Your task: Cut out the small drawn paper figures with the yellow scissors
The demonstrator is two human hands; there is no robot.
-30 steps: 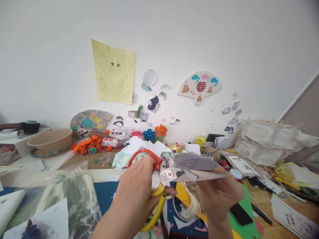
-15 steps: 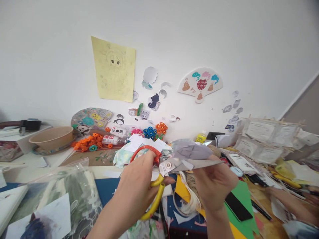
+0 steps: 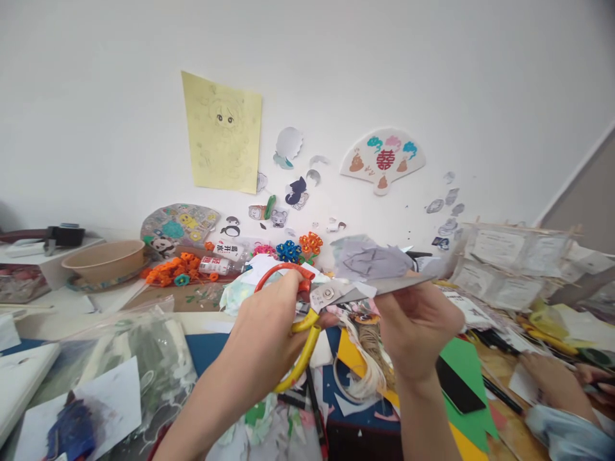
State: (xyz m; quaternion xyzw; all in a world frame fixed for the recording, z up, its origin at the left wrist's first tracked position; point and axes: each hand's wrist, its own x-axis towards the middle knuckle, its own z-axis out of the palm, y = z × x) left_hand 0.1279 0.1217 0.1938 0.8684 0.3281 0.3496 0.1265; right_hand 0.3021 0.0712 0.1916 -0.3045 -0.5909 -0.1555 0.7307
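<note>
Scissors with red and yellow handles (image 3: 307, 352) are gripped in my left hand (image 3: 266, 320), its fingers wrapped round the handle loops. Their metal blades (image 3: 348, 291) point right and lie across the lower side of a greyish-purple piece of paper (image 3: 369, 261) with dark drawn lines. My right hand (image 3: 418, 320) is closed on this paper from below and behind the blades; its fingertips are partly hidden. A small pale paper flap hangs by the blades. Beneath my hands lie a bundle of white cord (image 3: 368, 371) and paper scraps.
A black phone (image 3: 459, 387) rests on green paper (image 3: 473, 365). On the left are a plastic bag (image 3: 158, 365), a beige basin (image 3: 103, 259) and orange craft flowers (image 3: 170, 269). At the right edge, another person's hand (image 3: 550, 378) is over the table. A yellow drawing (image 3: 223, 147) hangs on the wall.
The paper and blades sit slightly higher and farther right, and the blades look more closed across the paper. The other person's hand and sleeve have shifted. The view has moved slightly.
</note>
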